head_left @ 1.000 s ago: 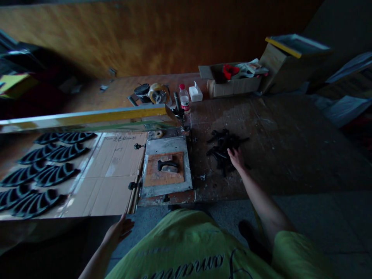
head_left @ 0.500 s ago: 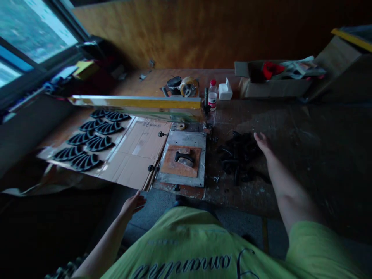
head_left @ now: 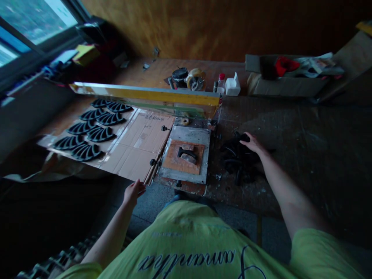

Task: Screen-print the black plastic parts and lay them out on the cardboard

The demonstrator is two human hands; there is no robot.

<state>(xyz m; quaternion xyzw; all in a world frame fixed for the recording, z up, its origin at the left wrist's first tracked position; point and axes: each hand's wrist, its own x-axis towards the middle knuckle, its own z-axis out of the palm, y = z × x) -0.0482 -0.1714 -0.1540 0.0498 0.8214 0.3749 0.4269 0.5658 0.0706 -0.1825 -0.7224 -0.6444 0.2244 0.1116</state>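
The left hand (head_left: pixel 133 190) hung at the near edge of the cardboard (head_left: pixel 130 157), fingers loosely extended, seemingly holding nothing. Right of it, a curved black piece (head_left: pixel 186 154) lay roughly left to right on a wooden board (head_left: pixel 169 159). The pile of black pieces (head_left: pixel 232 157) lay left of and partly beneath the right hand (head_left: pixel 252 144), much the nearer hand, the pieces pointing many ways; its fingers were half curled, their hold hidden. Black fans (head_left: pixel 101 133) covered the cardboard's left side; the dark table (head_left: pixel 308 139) bore the pile, before a window (head_left: pixel 35 19), wooden wall (head_left: pixel 203 31) and box (head_left: pixel 287 87)
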